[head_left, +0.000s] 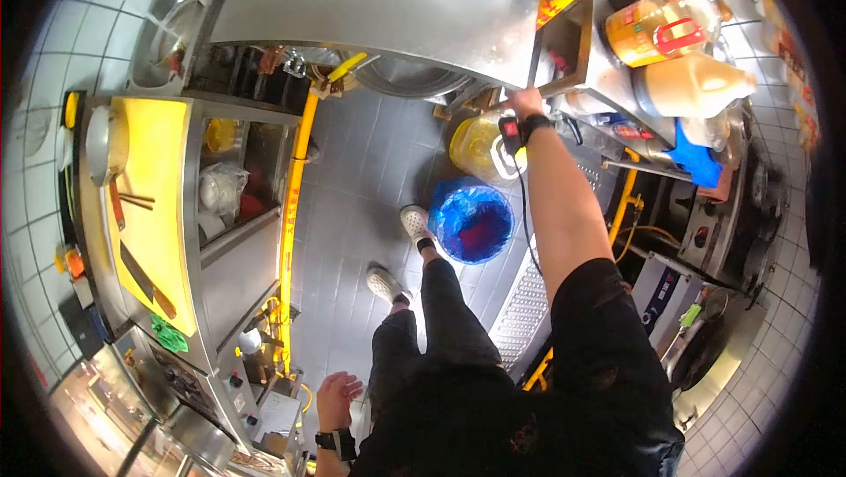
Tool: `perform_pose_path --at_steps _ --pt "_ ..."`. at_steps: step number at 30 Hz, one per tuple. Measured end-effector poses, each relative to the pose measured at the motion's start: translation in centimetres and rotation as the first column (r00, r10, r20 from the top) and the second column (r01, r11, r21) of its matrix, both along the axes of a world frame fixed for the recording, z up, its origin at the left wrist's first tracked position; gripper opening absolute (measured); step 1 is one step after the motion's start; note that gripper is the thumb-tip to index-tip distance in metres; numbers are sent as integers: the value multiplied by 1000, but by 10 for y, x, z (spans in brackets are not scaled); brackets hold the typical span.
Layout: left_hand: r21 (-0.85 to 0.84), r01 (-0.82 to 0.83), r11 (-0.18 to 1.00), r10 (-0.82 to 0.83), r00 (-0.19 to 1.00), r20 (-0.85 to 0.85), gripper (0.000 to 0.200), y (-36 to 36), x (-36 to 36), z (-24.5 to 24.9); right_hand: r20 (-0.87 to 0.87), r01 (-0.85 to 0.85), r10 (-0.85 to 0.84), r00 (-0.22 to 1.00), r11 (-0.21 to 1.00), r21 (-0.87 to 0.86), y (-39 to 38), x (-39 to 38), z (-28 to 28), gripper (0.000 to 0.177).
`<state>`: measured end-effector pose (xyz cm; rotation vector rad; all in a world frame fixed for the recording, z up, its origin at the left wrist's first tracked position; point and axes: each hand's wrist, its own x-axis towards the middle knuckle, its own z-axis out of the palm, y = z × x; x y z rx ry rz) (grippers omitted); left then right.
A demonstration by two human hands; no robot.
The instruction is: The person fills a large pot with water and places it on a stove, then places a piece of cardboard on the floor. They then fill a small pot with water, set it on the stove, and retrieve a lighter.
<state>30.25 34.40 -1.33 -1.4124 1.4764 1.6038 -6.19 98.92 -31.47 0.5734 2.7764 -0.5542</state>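
My right hand [526, 104] reaches forward to the corner where the steel worktop [379, 1] meets the shelf unit at the right. Its fingers look closed, but what they hold is too small to make out. A dark device with a red mark [509, 128] and a cable sits at that wrist. Below the hand stand a yellow oil container [480, 149] and a bin lined with a blue bag [473, 221]. My left hand [338, 396] hangs low beside my leg, fingers apart, holding nothing.
At the left, a yellow cutting board [150, 212] carries a knife [145, 279], a pan [106, 146] and a green cloth [167, 333]. A sink [181, 32] is at the upper left. Large bottles [692, 85] crowd the right shelf. Yellow pipes [295, 212] edge the tiled floor.
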Motion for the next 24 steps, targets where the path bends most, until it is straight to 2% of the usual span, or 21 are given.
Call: perform_pose_path --at_steps 1,2,4,6,7,8,10,12,16,18,20,22,23,24 --pt "-8 27 1000 -26 997 71 23 0 -1 -3 -130 389 -496 859 795 -465 -8 -1 -18 44" --pt "-15 57 998 -54 988 143 23 -1 -1 -5 -117 376 -445 888 848 -373 -13 -6 -10 45" --pt "3 101 995 -100 980 171 23 -6 -1 -10 -144 173 -179 973 983 -52 -21 -2 12 39" --pt "16 141 990 -142 969 203 27 -6 -16 -17 -131 159 -152 980 986 46 -22 4 20 33" --pt "28 178 984 -180 967 179 27 -10 -20 -20 -75 329 -338 938 937 -115 -33 10 45 28" --pt "35 204 978 -207 962 179 27 -16 -25 -21 -204 295 -323 924 942 -159 -29 18 23 28" --pt "9 250 968 -249 956 154 27 -21 -43 -24 -256 323 -325 910 945 -49 -57 28 60 32" --pt "15 254 967 -254 960 116 25 -25 -56 -24 -353 347 -388 851 921 -177 -69 39 58 36" --pt "-16 261 965 -258 961 98 20 -33 -67 -24 -307 420 -488 817 869 -263 -99 63 61 32" --pt "29 287 958 -288 950 124 22 -42 -65 -29 -328 414 -495 805 864 -286 -116 78 71 28" --pt "64 277 959 -282 953 113 23 -39 -66 -29 -292 438 -479 828 877 -196 -138 90 89 23" --pt "18 278 960 -278 950 141 21 -30 -69 -21 -412 389 -444 795 896 -215 -155 106 95 23" --pt "104 306 946 -311 949 43 23 -36 -63 -22 -375 402 -460 805 887 -225 -165 115 102 22" --pt "102 310 945 -315 948 37 23 -35 -65 -20 -339 416 -475 812 879 -234 -174 123 115 21"
